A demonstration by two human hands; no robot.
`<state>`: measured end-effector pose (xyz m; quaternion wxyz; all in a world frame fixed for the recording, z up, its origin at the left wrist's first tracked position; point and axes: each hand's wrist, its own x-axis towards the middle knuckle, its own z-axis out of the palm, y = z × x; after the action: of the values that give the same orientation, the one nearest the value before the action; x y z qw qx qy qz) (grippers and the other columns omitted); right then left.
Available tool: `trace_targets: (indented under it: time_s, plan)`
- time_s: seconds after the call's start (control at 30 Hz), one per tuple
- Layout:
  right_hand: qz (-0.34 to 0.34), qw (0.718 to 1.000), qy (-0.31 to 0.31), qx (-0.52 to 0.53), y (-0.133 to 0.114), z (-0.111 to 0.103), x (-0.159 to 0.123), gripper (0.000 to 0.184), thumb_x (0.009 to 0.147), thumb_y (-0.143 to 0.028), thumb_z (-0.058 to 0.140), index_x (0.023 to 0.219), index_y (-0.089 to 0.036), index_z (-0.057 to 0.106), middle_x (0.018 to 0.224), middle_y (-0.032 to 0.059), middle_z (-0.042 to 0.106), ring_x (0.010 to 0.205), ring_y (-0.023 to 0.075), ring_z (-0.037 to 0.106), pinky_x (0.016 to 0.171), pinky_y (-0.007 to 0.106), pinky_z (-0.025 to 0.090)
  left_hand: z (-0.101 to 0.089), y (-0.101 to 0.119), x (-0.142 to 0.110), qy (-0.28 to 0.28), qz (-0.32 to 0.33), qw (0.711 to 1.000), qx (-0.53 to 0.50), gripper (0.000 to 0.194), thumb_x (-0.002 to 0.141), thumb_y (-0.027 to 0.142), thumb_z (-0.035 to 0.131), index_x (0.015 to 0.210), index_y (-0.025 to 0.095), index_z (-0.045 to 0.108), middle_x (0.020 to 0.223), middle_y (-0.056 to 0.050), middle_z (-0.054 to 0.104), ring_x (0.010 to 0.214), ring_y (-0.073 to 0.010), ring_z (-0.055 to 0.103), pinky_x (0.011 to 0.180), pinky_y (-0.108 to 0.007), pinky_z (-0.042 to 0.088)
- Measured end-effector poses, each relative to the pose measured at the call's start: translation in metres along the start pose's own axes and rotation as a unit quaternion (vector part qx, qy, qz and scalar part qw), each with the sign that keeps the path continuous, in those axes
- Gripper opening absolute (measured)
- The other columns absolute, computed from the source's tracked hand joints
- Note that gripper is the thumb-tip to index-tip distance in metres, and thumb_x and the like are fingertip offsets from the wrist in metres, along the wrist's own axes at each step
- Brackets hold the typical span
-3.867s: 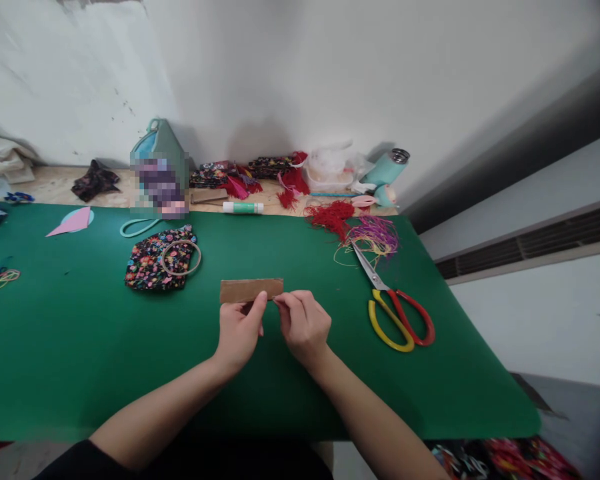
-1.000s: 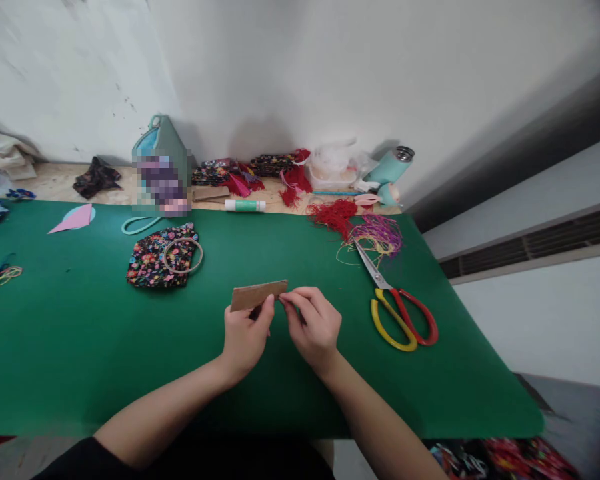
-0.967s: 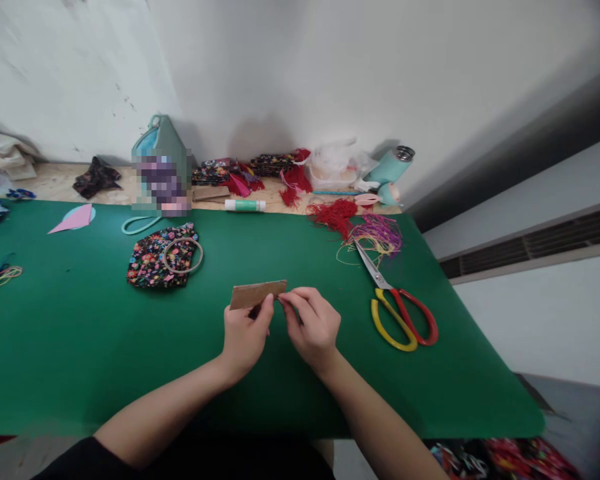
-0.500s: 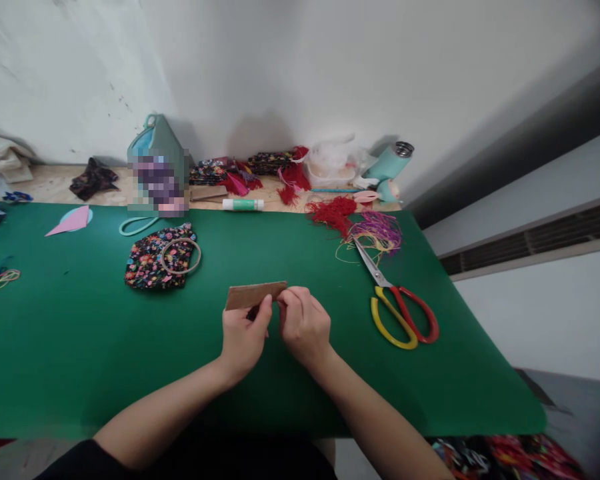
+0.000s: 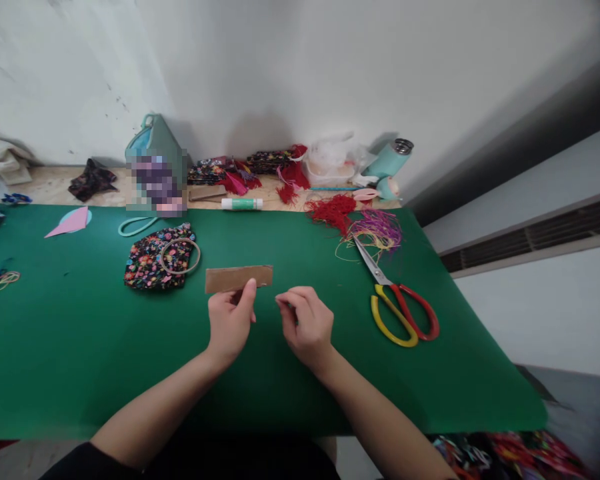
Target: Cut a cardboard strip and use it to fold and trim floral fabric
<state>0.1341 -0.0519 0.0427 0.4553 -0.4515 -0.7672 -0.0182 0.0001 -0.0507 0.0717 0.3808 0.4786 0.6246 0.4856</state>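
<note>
My left hand (image 5: 229, 320) pinches the lower edge of a brown cardboard strip (image 5: 239, 278) and holds it flat over the green mat (image 5: 105, 347). My right hand (image 5: 305, 325) hovers just right of the strip without touching it. Its thumb and forefinger are pinched together, and nothing shows between them. Both forearms reach in from the bottom of the view.
Red-and-yellow scissors (image 5: 399, 313) lie right of my right hand. Red threads (image 5: 333, 211) and purple-yellow threads (image 5: 379, 229) lie behind them. A floral fabric piece (image 5: 150, 263) with a ring (image 5: 181, 257) sits to the left. A glue stick (image 5: 241, 204), teal bag (image 5: 153, 143) and bottle (image 5: 389, 159) stand by the wall.
My left hand has carried the cardboard strip to the left and a little away from me. My right hand has come off the strip's right end, leaving a gap.
</note>
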Motion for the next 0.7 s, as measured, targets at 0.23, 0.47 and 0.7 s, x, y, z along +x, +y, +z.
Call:
trace_targets:
  time_s: [0.23, 0.47, 0.7]
  plan:
    - [0.036, 0.998, 0.018, 0.055, 0.001, -0.006, 0.002, 0.012, 0.082, -0.009, 0.058, 0.09, -0.017, 0.062, 0.077, 0.0043, 0.062, 0.065, 0.0113, 0.057, 0.056, 0.022, 0.047, 0.008, 0.005, -0.009, -0.025, 0.019, 0.999, -0.011, 0.047, 0.08, 0.04, 0.054, 0.04, 0.018, 0.045, 0.033, 0.003, 0.042, 0.031, -0.0081, 0.043, 0.035, -0.018, 0.034]
    - [-0.042, 0.996, 0.023, -0.074, -0.001, -0.003, 0.002, 0.01, 0.082, -0.011, 0.06, 0.091, -0.014, 0.06, 0.074, 0.0054, 0.065, 0.062, 0.0116, 0.057, 0.056, 0.024, 0.042, 0.011, -0.004, -0.014, -0.006, 0.044, 0.999, 0.027, 0.036, 0.082, 0.036, 0.053, 0.054, 0.015, 0.059, 0.038, 0.003, 0.048, 0.033, -0.0084, 0.047, 0.037, -0.017, 0.037]
    - [-0.082, 0.985, -0.008, -0.154, -0.004, 0.006, -0.001, 0.008, 0.084, -0.01, 0.053, 0.091, -0.013, 0.054, 0.074, 0.0065, 0.063, 0.066, 0.014, 0.056, 0.057, 0.026, 0.041, 0.013, -0.01, -0.017, 0.004, 0.029, 0.998, 0.049, 0.037, 0.082, 0.035, 0.053, 0.051, 0.016, 0.058, 0.037, 0.003, 0.05, 0.032, -0.008, 0.046, 0.036, -0.017, 0.036]
